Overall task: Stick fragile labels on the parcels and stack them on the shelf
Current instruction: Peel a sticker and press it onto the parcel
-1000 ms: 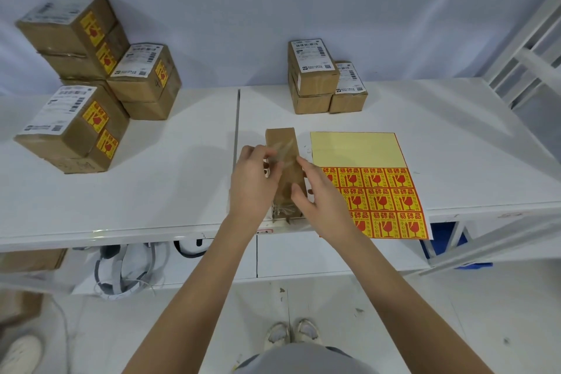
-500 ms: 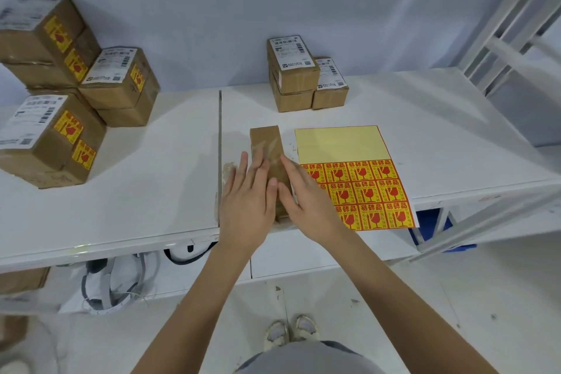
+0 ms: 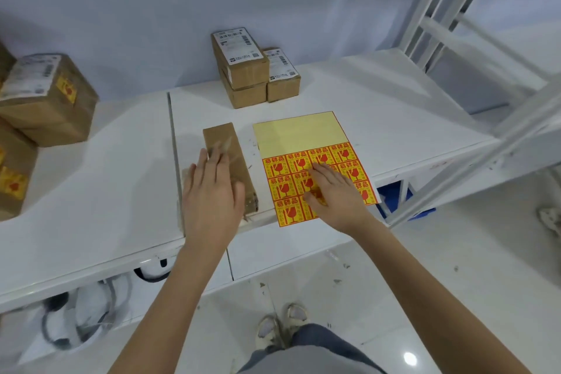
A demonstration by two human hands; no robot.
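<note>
**Left hand on the parcel, right hand on the label sheet**

Your left hand (image 3: 209, 200) lies flat on the near part of the parcel (image 3: 226, 158), with the fingers straight and a little spread; it presses and does not grip. The parcel is a long brown box that lies on the white table (image 3: 106, 191), with its long side running away from you. Its far end shows beyond your fingertips.

Your right hand (image 3: 334, 191) rests on the label sheet (image 3: 306, 149), just to the right of the parcel. The fingers are stretched and relaxed, and they touch the red and yellow fragile labels in the near part of the sheet. I cannot tell if a fingertip lifts a label. Beyond this hand the sheet is plain yellow.

Further from both hands, near the wall, stand three small boxes (image 3: 252, 70) with white shipping labels. Far to the left of your left hand are bigger boxes (image 3: 48, 100), already with fragile labels.
</note>
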